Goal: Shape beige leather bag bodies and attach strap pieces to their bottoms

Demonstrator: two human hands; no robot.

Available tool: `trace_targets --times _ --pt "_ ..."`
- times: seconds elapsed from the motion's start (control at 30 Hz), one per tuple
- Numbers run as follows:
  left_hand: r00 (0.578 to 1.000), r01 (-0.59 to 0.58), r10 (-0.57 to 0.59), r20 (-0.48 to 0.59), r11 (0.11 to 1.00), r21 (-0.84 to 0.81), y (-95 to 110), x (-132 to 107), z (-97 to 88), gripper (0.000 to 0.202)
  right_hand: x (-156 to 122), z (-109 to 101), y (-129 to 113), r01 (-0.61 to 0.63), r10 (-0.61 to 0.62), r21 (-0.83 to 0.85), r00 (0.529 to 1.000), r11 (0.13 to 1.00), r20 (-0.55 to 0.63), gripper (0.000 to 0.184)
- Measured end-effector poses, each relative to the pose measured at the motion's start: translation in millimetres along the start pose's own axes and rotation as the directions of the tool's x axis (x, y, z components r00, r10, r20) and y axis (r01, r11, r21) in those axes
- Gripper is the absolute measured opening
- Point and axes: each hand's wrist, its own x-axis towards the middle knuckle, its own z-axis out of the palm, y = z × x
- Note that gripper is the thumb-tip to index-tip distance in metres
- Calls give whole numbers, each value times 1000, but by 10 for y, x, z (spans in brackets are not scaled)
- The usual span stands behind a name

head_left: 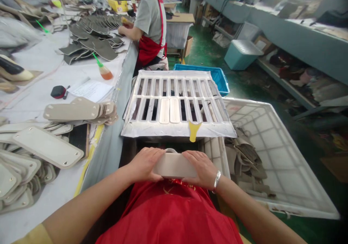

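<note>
Long white table fills left side of frame, grey edge running up toward top centre. Green floor right of it, workshop room, grey shelving bench along upper right with clutter under it, too blurred to name

On table: fanned stack of beige pieces mid left, bigger beige panel with corner rivets lower left on more of the same, paper sheet, small black object just beside it, squeeze bottle with green nozzle and orange liquid lying tilted. Dark grey cut pieces spread at upper left, co-worker in grey shirt and red apron at top centre, a hand on them

Centre of frame: white slotted tray, two beige strips lying in its near row, yellow tab hanging over its near rim. Blue crate behind it, big white crate lower right with beige scraps inside, pale blue bin on floor further back

Slotted tray sits right in front of my hands, between me and the blue crate

Beige piece is at bottom centre, over my red apron, just short of tray's near rim. Left grip closed on its left end, right grip closed on its right end, fingers wrapped over top edge, silver bracelet on right wrist
</note>
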Motion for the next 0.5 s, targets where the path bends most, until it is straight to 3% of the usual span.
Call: trace_targets --times 0.23,0.5 --pt "999 50 -50 0 999 -11 43 52 -28 69 29 -10 5 -46 46 19 999 999 -4 81" --pt "998 53 -52 26 998 -23 -18 103 -37 71 204 55 -93 -139 139 -72 990 988 3 79"
